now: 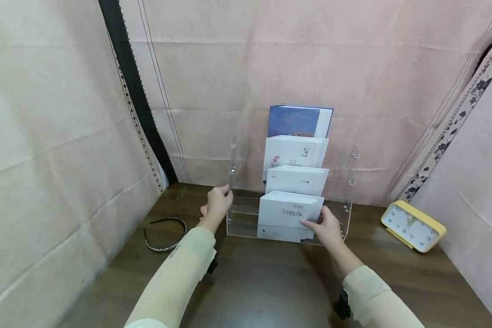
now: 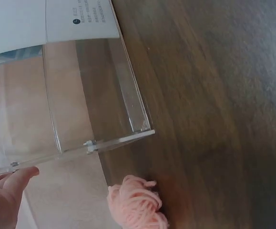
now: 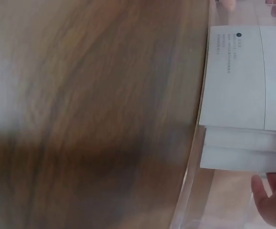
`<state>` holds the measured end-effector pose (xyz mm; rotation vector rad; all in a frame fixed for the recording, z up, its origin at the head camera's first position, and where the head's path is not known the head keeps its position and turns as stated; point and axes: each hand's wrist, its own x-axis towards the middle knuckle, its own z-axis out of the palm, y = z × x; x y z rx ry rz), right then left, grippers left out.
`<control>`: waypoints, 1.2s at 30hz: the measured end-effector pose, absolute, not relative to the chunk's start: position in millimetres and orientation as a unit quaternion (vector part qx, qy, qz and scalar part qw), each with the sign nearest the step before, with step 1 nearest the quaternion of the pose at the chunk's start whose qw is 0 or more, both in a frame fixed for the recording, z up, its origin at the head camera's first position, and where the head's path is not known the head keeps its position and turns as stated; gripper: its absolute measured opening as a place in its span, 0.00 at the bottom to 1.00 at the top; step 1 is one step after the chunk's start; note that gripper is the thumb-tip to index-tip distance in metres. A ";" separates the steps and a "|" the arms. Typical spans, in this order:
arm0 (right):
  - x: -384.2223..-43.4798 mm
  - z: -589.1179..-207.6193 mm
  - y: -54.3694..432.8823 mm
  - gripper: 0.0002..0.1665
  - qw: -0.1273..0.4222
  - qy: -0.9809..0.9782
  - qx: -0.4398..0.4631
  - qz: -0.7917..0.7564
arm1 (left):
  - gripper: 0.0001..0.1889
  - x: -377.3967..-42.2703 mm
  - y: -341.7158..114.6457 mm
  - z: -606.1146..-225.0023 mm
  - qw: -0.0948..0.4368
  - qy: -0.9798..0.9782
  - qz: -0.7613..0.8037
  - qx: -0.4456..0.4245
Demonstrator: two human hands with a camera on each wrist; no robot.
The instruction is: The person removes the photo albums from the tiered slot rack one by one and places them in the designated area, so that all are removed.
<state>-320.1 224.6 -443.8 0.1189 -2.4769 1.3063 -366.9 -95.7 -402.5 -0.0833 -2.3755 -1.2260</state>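
A clear acrylic rack (image 1: 245, 214) stands on the table against the cloth backdrop and holds several books in stepped rows. My left hand (image 1: 219, 202) grips the upper edge of the rack's left side panel, thumb and fingers (image 2: 18, 179) on either side in the left wrist view. My right hand (image 1: 328, 228) pinches the right edge of the front white book (image 1: 284, 214), its thumb lying over the cover. Behind that stand two more white books (image 1: 297, 180) (image 1: 293, 150) and a taller blue-and-white book (image 1: 293, 120).
A black headband (image 1: 164, 249) lies left of the rack. Pink yarn (image 2: 135, 205) sits beside the rack's left side, mostly hidden by my left hand in the head view. A yellow-framed clock (image 1: 413, 226) leans at the right, near the cloth side wall (image 1: 471, 182).
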 end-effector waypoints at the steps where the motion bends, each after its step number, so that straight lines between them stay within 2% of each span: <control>1: -318.8 -443.7 224.6 0.29 0.172 -0.871 0.044 0.459 | 0.15 -366.0 -94.4 -403.6 0.223 -0.866 -0.446 -0.032; 4: -314.8 -440.9 223.8 0.28 0.184 -0.870 0.061 0.452 | 0.15 -363.6 -89.9 -407.4 0.209 -0.875 -0.436 -0.039; 11: -314.7 -421.0 212.9 0.24 0.244 -0.860 0.134 0.428 | 0.09 -364.5 -80.5 -409.2 0.255 -0.876 -0.402 -0.074; 20: -319.2 -401.5 197.7 0.23 0.234 -0.822 0.213 0.474 | 0.12 -365.2 -79.6 -409.8 0.239 -0.874 -0.418 -0.065; 24: -309.6 -373.8 190.2 0.22 0.238 -0.809 0.228 0.487 | 0.12 -364.3 -82.1 -408.9 0.225 -0.878 -0.418 -0.057; 30: -292.5 -310.0 204.6 0.22 0.247 -0.803 0.206 0.501 | 0.10 -363.2 -88.3 -404.4 0.241 -0.870 -0.427 -0.047; 36: -268.1 -267.4 284.8 0.22 0.244 -0.793 0.071 0.554 | 0.12 -365.8 -95.7 -400.5 0.229 -0.871 -0.433 -0.035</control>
